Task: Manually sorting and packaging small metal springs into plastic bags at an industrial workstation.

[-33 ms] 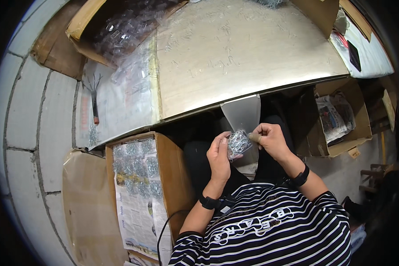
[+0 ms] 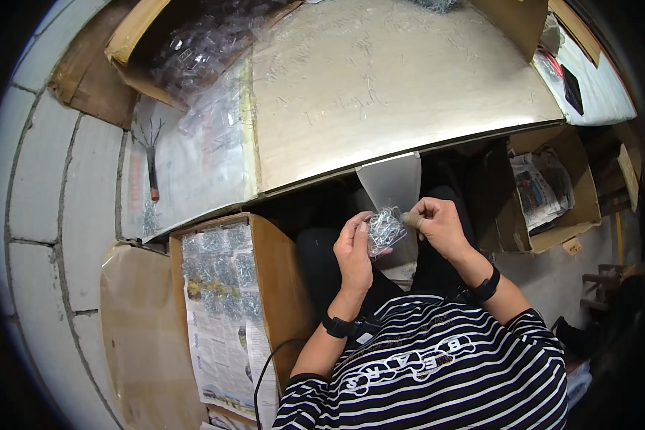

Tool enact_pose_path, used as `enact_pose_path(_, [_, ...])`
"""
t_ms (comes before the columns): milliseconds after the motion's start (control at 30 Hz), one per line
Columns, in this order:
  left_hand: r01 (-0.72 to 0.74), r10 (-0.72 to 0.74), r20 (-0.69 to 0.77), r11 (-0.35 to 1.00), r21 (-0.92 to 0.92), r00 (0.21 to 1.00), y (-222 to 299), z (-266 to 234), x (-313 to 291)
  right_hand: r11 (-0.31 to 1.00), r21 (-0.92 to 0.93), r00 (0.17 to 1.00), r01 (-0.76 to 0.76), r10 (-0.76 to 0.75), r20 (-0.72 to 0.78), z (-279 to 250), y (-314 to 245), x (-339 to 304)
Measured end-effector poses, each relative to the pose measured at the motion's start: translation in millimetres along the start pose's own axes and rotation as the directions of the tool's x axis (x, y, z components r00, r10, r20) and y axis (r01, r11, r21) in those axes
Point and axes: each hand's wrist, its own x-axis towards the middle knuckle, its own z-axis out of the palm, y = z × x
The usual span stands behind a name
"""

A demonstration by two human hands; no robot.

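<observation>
Above my lap, my left hand (image 2: 354,247) grips a small clear plastic box (image 2: 387,233) by its left side, thumb and fingers closed around it. The box is packed with a tangle of thin, silvery bent-wire pieces, too small to name exactly. At the box's upper right edge, my right hand (image 2: 433,222) has thumb and forefinger pinched together against it; the exact contact is partly hidden by the thumb. Behind the box, a pale grey chute-like sheet (image 2: 390,179) slopes down from the table edge.
Ahead spans a table (image 2: 408,115) strewn with small wire pieces. A carton of clear plastic boxes (image 2: 201,50) lies far left, near a dark stick with wire prongs (image 2: 153,168). Filled boxes (image 2: 226,265) sit on a newspaper-covered carton at left. An open carton (image 2: 584,190) stands right.
</observation>
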Motion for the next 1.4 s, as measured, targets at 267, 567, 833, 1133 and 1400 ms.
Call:
enact_pose_path(267, [0.042,-0.026,0.129,0.992,-0.121,0.991,8.3,6.9,-1.3,0.626,-0.627,0.828,0.463,-0.557,0.056,11.1,-19.6,-12.4])
enact_pose_path(567, [0.148,-0.11,0.163,0.957,-0.25,0.981,6.0,0.3,-2.6,0.791,-0.437,0.861,0.427,-0.504,-0.071,1.8,-20.8,7.7])
enact_pose_path(833, [0.15,-0.135,0.118,0.98,-0.131,0.984,9.8,-1.5,-5.0,0.969,-0.151,0.978,0.193,-0.203,-0.054,6.1,-11.6,9.5])
enact_pose_path(1133, [0.128,-0.115,0.097,0.981,-0.144,0.989,9.0,-0.1,-3.3,0.889,-0.259,0.917,0.377,-0.318,0.242,10.9,-16.6,7.4])
enact_pose_path(1400, [0.104,-0.1,0.033,0.983,-0.153,0.994,15.3,-4.2,-1.3,0.679,-0.404,0.775,0.613,-0.616,0.14,5.9,-39.1,-12.4])
